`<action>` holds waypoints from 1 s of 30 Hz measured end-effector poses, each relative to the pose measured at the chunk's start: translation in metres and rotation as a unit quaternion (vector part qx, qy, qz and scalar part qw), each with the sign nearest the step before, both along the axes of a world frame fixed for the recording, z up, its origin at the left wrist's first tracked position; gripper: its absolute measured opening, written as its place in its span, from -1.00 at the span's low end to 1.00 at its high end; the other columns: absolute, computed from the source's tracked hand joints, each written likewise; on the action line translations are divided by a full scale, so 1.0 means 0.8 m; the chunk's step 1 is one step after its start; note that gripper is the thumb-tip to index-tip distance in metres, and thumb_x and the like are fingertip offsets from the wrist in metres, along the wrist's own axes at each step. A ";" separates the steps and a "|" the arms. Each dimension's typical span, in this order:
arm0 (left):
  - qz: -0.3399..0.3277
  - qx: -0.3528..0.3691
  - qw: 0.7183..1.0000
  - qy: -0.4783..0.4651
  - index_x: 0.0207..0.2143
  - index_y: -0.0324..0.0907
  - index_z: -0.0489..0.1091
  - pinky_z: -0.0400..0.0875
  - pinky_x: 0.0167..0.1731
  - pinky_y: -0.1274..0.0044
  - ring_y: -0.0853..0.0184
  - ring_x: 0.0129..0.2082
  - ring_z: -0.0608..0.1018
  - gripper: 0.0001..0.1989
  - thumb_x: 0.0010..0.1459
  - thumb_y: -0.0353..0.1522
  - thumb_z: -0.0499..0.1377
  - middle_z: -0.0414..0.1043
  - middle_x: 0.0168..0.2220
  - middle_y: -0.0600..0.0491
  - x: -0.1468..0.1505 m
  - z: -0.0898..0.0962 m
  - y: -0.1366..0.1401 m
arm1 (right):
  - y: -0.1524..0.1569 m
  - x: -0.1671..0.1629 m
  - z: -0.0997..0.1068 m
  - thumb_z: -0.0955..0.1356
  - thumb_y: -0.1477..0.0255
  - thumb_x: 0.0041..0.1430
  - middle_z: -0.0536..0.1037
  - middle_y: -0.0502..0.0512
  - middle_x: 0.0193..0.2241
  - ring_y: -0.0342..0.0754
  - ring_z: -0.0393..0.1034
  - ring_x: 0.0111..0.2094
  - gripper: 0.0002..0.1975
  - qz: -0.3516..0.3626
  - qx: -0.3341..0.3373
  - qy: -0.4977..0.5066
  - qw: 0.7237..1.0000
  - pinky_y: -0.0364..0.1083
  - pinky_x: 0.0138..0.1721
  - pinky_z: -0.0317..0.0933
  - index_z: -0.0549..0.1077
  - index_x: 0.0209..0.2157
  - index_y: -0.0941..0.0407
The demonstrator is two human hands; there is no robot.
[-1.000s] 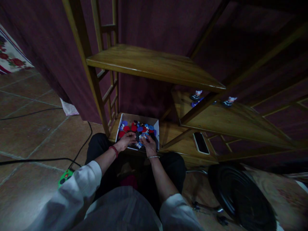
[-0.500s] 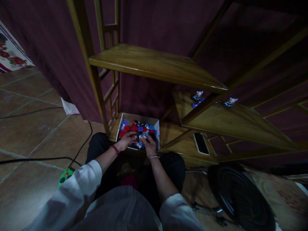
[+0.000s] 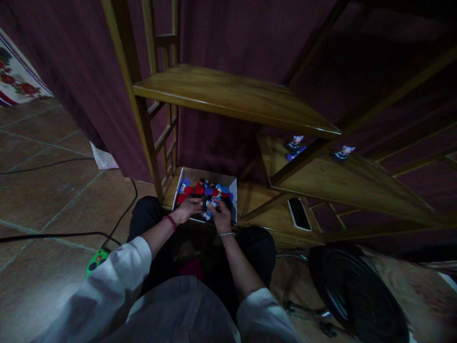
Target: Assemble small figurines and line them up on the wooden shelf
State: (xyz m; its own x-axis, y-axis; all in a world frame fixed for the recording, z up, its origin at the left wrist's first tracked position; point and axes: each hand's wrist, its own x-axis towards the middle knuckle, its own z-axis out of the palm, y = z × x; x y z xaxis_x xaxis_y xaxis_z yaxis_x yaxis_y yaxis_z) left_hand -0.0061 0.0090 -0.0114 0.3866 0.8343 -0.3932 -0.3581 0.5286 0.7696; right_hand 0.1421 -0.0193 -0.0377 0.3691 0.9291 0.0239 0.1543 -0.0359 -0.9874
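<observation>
Both my hands are low inside a shallow white cardboard box (image 3: 233,181) filled with small figurine parts. Among them lie red discs (image 3: 188,190), blue discs (image 3: 208,191) and small white-and-blue pieces. My left hand (image 3: 191,207), with a red bead bracelet at the wrist, has its fingers closed on a small black piece, mostly hidden. In my right hand (image 3: 222,215) a small white-and-blue figurine (image 3: 213,204) is pinched between thumb and fingers. The two hands are close together, fingertips almost meeting over the parts. Dim light and small size blur the details.
The box rests on the bottom board of a wooden shelf unit (image 3: 228,95). Right of it lies a phone (image 3: 299,213). Small figurines (image 3: 344,152) stand on the shelf behind. A black round stool (image 3: 353,290) is at right; a green controller-shaped object (image 3: 96,261) and cables lie at left.
My hands stay over the box with only slight finger movement. The right fingers have shifted a little around the white-and-blue figurine; the view has moved slightly.
</observation>
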 end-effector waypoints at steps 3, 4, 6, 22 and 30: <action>0.006 -0.003 1.000 0.001 -0.38 -0.35 0.46 0.42 -0.17 0.37 0.34 -0.40 0.53 -0.75 -0.17 -0.43 0.36 0.49 -0.42 -0.04 -0.001 0.002 -0.001 | 0.000 0.002 -0.001 0.39 0.21 -0.15 0.52 -0.01 -0.46 -0.12 0.37 -0.44 -0.63 0.008 0.011 -0.043 0.999 -0.12 -0.32 0.30 0.47 -0.30 0.14; 0.006 -0.004 1.000 -0.001 -0.39 -0.35 0.46 0.42 -0.17 0.37 0.33 -0.40 0.53 -0.76 -0.17 -0.44 0.36 0.49 -0.42 -0.04 -0.001 0.002 -0.001 | -0.001 0.002 0.000 0.38 0.22 -0.13 0.51 0.00 -0.45 -0.12 0.37 -0.44 -0.64 0.010 0.016 -0.052 0.998 -0.12 -0.32 0.30 0.47 -0.30 0.14; 0.001 -0.001 1.000 -0.003 -0.40 -0.36 0.46 0.42 -0.18 0.37 0.31 -0.40 0.54 -0.76 -0.17 -0.44 0.36 0.49 -0.42 -0.05 -0.002 0.003 -0.001 | -0.001 0.002 0.003 0.37 0.22 -0.11 0.51 0.01 -0.45 -0.11 0.37 -0.44 -0.66 0.018 0.022 -0.071 0.997 -0.12 -0.33 0.29 0.47 -0.30 0.14; -0.006 -0.012 1.000 0.010 -0.43 -0.36 0.43 0.46 -0.23 0.42 0.35 -0.42 0.53 -0.79 -0.16 -0.46 0.34 0.47 -0.46 -0.03 -0.002 0.004 0.004 | 0.001 0.004 0.024 0.32 0.27 -0.01 0.53 0.08 -0.34 -0.06 0.42 -0.35 -0.73 0.065 0.058 -0.199 0.976 -0.09 -0.24 0.30 0.46 -0.29 0.12; -0.001 -0.008 1.000 0.014 -0.45 -0.35 0.44 0.45 -0.24 0.42 0.37 -0.43 0.52 -0.86 -0.12 -0.47 0.31 0.46 -0.46 -0.03 -0.001 0.008 0.004 | 0.008 0.011 0.026 0.32 0.32 0.05 0.53 0.13 -0.28 -0.03 0.42 -0.25 -0.76 0.119 0.093 -0.271 0.951 -0.07 -0.18 0.30 0.45 -0.23 0.10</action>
